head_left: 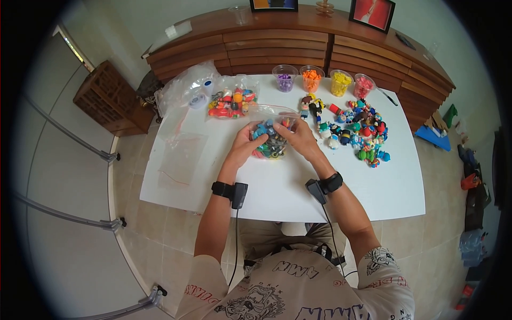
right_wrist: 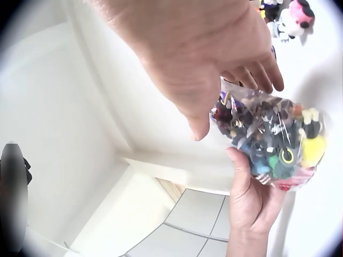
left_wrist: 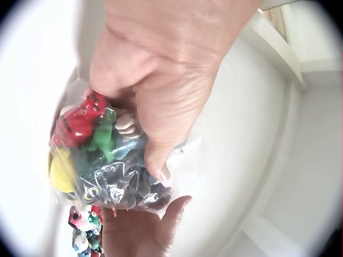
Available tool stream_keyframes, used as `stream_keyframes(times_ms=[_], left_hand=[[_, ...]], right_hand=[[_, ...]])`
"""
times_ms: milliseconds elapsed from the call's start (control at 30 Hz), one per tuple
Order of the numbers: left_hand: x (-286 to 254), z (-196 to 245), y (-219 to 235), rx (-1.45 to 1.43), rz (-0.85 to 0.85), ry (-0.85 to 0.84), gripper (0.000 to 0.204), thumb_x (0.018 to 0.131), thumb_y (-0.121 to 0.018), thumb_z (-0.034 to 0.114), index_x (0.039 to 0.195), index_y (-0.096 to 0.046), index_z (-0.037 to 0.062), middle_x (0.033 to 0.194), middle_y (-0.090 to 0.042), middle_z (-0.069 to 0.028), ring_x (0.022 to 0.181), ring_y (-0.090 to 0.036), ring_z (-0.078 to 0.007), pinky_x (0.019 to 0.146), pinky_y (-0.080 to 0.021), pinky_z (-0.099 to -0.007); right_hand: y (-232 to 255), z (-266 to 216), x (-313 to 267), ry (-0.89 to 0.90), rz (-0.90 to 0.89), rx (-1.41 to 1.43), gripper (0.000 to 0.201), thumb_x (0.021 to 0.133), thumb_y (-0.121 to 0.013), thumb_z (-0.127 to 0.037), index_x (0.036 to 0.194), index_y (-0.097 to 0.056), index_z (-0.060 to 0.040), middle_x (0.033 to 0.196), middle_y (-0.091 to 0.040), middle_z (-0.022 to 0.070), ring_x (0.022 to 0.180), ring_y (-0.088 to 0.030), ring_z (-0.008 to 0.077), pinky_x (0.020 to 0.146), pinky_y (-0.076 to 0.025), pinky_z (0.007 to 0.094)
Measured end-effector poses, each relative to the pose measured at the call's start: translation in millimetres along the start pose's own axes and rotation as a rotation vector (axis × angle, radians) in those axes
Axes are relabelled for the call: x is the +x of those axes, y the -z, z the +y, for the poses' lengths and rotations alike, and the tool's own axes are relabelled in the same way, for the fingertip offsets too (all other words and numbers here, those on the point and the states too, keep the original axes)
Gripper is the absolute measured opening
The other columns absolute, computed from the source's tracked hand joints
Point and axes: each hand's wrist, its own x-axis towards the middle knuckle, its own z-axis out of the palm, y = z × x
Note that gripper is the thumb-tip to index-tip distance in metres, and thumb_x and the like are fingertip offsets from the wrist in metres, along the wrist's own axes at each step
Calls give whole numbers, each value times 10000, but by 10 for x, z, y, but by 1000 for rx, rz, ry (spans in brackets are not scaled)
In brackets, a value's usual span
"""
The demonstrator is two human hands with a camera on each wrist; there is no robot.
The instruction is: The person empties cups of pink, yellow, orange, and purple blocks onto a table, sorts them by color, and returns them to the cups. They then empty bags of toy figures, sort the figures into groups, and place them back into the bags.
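A clear plastic bag of small figurines [head_left: 273, 148] is held up over the white table, with blue, black, red, green and yellow pieces showing through the film. My left hand [head_left: 245, 144] grips its left side, thumb across the front. On the other side is my right hand [head_left: 303, 141], fingers stretched along the bag's edge. The right wrist view shows this right hand [right_wrist: 209, 59] with its thumb apart from the film and its fingertips at the bag [right_wrist: 276, 144]. In the left wrist view, the left thumb presses the bag [left_wrist: 115, 166].
Many loose figurines [head_left: 368, 130] lie to the right on the white table [head_left: 224, 189]. Plastic cups of purple [head_left: 285, 81], orange, yellow and pink pieces line the back. Another figurine bag [head_left: 233, 102], crumpled clear plastic [head_left: 184, 88] and a flat bag [head_left: 184, 160] are at left.
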Motion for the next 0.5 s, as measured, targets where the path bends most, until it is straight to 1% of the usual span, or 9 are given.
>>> stream_keyframes(times_ms=[67, 100, 167, 300, 367, 400, 467, 500], left_hand=[[5, -7, 12, -10, -10, 19, 539, 960, -752, 49, 1449, -536, -22, 1294, -662, -57, 1143, -646, -124, 1001, -539, -287], [4, -10, 12, -9, -9, 19, 539, 960, -752, 49, 1449, -536, -22, 1294, -662, -57, 1143, -646, -124, 1001, -539, -287], [-3, -6, 8, 9, -20, 2, 545, 959, -755, 54, 1450, -531, -20, 1290, -662, -56, 1137, -648, -123, 992, -544, -286], [-49, -10, 56, 6, -15, 42, 561, 958, -758, 60, 1458, -515, -15, 1285, -663, -51, 1133, -649, -121, 986, -545, -283], [-69, -27, 95, 99, -42, 76, 583, 954, -765, 68, 1468, -499, -6, 1288, -661, -50, 1138, -647, -121, 995, -539, -282], [-80, -30, 108, 98, -42, 76, 583, 954, -765, 68, 1468, -499, -6, 1288, -661, -50, 1138, -647, -121, 995, -539, -282], [-103, -36, 126, 114, -69, 106, 591, 951, -771, 75, 1469, -496, 4, 1274, -662, -43, 1123, -649, -116, 976, -548, -280], [-116, -44, 128, 113, -68, 107, 591, 951, -771, 75, 1469, -496, 4, 1274, -662, -43, 1123, -649, -116, 976, -548, -280]], right_hand=[[8, 15, 48, -76, -54, -2, 524, 949, -773, -383, 1219, -701, 61, 993, -752, 107, 894, -682, 147, 808, -545, 315], [-7, 6, 47, -76, -55, -1, 524, 949, -773, -383, 1219, -701, 61, 993, -752, 107, 894, -682, 147, 808, -545, 315], [-39, -18, 37, -17, 13, 49, 404, 976, -738, -353, 1066, -762, 40, 857, -744, 58, 771, -645, 114, 719, -517, 311], [-13, -51, 14, -28, 0, -3, 410, 981, -732, -355, 1082, -758, 42, 876, -742, 60, 779, -636, 106, 710, -509, 302], [-11, -47, 20, -15, 0, 28, 400, 977, -734, -360, 1059, -766, 31, 840, -731, 50, 761, -630, 106, 700, -504, 307], [-3, -26, 27, -15, 0, 27, 400, 977, -734, -360, 1059, -766, 31, 840, -731, 50, 761, -630, 106, 700, -504, 307], [-3, -16, 43, -4, -36, -34, 425, 981, -729, -377, 1107, -752, 28, 923, -742, 86, 808, -641, 126, 738, -518, 309], [-5, -33, 26, -5, -36, -34, 425, 981, -729, -377, 1107, -752, 28, 923, -742, 86, 808, -641, 126, 738, -518, 309]])
